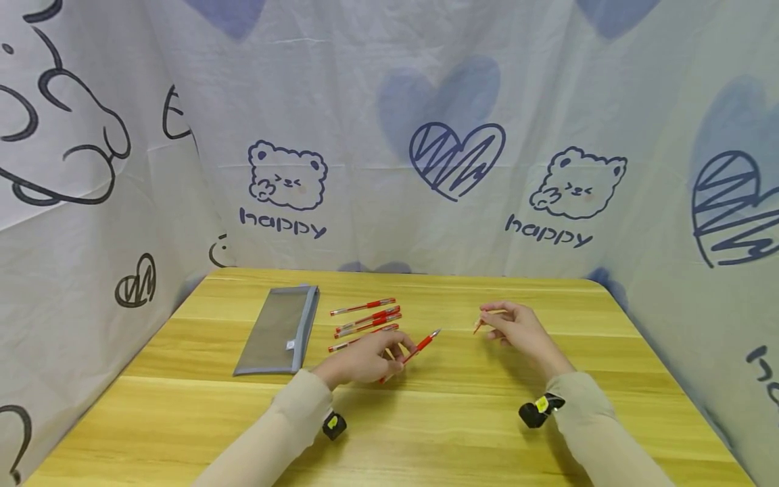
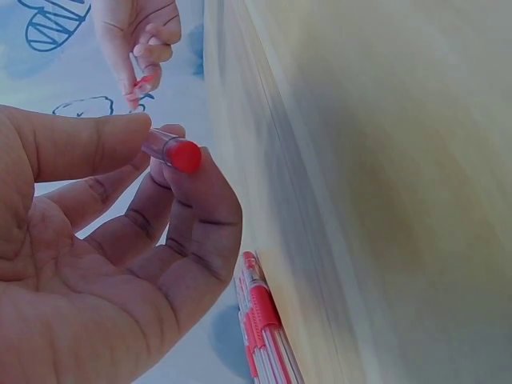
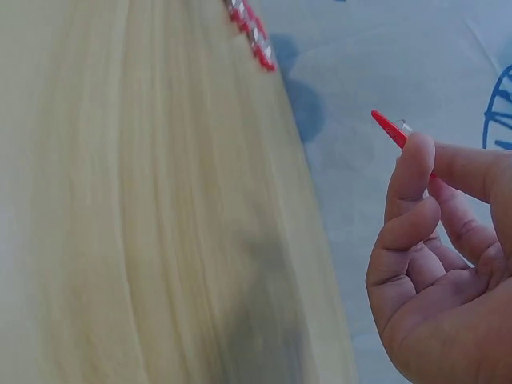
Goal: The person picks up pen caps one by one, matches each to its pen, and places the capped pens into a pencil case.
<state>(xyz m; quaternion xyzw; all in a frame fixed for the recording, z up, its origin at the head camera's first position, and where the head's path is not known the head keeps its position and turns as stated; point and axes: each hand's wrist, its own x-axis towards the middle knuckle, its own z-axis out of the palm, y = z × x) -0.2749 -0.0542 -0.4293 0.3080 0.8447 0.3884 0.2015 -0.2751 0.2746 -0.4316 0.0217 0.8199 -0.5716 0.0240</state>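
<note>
Between thumb and fingertips my left hand (image 1: 368, 357) pinches a red gel pen (image 1: 426, 342). The pen slants up to the right with its bare silver tip away from the hand; its round red end (image 2: 186, 155) faces the camera in the left wrist view. My right hand (image 1: 517, 329), apart from the left and above the table, pinches a small red pen cap (image 1: 478, 327). The cap's red clip (image 3: 389, 128) sticks out past the fingertips in the right wrist view. Just beyond the left hand, several red pens (image 1: 363, 308) lie roughly side by side.
A flat grey see-through zip pouch (image 1: 270, 325) with a blue-grey edge lies left of the pens. Everything rests on a wood-grain table (image 1: 426, 433). A printed white curtain (image 1: 377, 223) hangs behind the table and along both sides.
</note>
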